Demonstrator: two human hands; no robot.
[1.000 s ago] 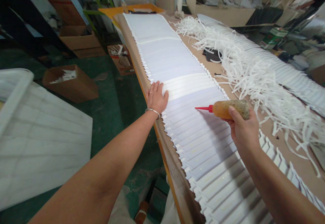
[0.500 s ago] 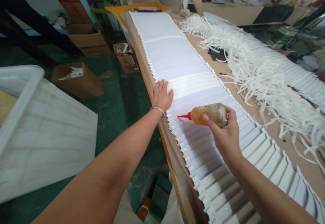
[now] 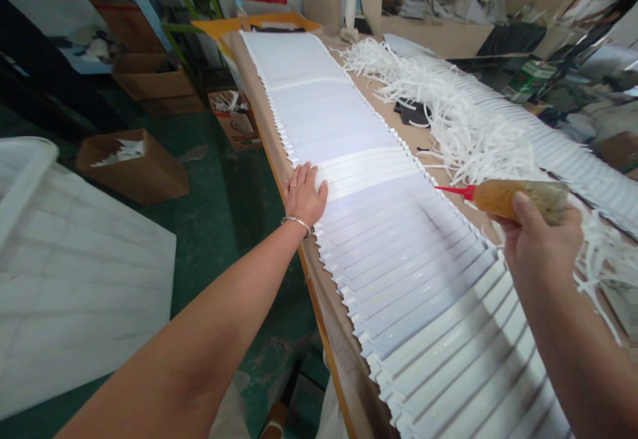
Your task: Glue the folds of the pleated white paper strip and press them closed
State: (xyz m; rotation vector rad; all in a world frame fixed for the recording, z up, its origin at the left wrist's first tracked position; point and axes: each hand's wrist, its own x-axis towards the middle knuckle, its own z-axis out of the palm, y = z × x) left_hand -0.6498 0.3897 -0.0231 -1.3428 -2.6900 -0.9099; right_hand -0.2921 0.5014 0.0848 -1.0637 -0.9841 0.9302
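Note:
A long row of overlapping white paper pieces [image 3: 369, 226] runs down the table, with small wet-looking streaks on the nearer strips. My left hand [image 3: 305, 193] lies flat on the row's left edge, fingers stretched out, a bracelet at the wrist. My right hand [image 3: 541, 233] is wrapped around a glue bottle [image 3: 503, 198] of amber liquid with a smudged base. The bottle is held nearly level, its thin red nozzle pointing left above the row's right edge. Whether the tip touches the paper I cannot tell.
Loose white paper strips [image 3: 463, 120] are heaped right of the row, beside a second row of white pieces [image 3: 563, 140]. A large white bin [image 3: 90, 279] stands at left on the green floor. Cardboard boxes [image 3: 134, 167] holding scraps stand beyond it, near the table's edge [image 3: 312, 299].
My right hand has carried the glue bottle from the row's left side across to its right edge. My left hand stays on the paper; the camera view has shifted slightly.

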